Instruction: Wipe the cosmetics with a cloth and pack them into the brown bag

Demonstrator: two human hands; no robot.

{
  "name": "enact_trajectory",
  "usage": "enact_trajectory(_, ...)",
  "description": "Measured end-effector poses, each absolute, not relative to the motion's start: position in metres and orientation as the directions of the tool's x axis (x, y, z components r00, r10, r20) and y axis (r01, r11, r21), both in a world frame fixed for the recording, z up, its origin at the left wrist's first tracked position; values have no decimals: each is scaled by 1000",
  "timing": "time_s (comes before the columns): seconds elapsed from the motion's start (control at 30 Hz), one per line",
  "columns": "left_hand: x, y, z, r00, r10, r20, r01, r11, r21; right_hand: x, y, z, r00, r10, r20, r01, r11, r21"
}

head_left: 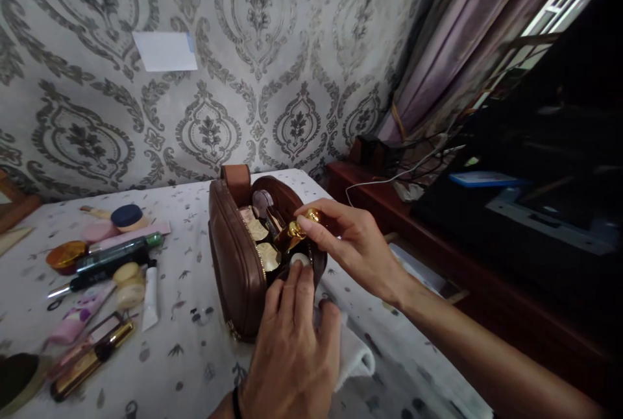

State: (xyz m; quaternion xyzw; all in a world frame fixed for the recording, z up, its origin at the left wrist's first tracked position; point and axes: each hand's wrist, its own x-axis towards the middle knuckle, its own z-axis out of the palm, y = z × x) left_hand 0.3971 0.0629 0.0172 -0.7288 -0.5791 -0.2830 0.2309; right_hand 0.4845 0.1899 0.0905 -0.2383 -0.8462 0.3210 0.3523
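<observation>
A brown zippered toiletry bag (pixel 236 263) stands unzipped on the table, with several gold-lidded round containers (pixel 268 255) packed inside. My right hand (pixel 357 244) reaches over the bag's right side, thumb and fingers pinching a gold-capped bottle (pixel 294 229) at the opening. The bottle's lower part is hidden in the bag. At the near end, my left hand (pixel 296 335) has its fingers stretched out, the fingertips touching a white round lid (pixel 299 259) just inside the rim. A folded white cloth (pixel 355 354) lies beside this hand, partly covered by it.
Cosmetics lie at the left: a dark green tube (pixel 114 253), a white tube (pixel 150 296), a pink tube (pixel 82 315), a gold-trimmed tube (pixel 90 360) and a navy-lidded jar (pixel 129 217). A patterned white cloth (pixel 180 373) covers the table. At the right stands a dark red wooden cabinet (pixel 418 237).
</observation>
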Motion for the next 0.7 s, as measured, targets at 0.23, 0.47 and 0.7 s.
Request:
enact_trajectory(0.23, 400, 65, 13, 157, 673, 723, 977, -211, -16, 476, 186, 98, -772, 513, 375, 331, 829, -451)
enact_trajectory(0.47, 406, 64, -1, 149, 648, 747, 971, -239, 14, 466, 187, 102, -812, 546, 206, 454, 813, -366)
enact_trajectory(0.7, 435, 61, -38, -3, 692, 722, 972, -169, 165, 461, 188, 101, -832, 527, 173, 453, 826, -335)
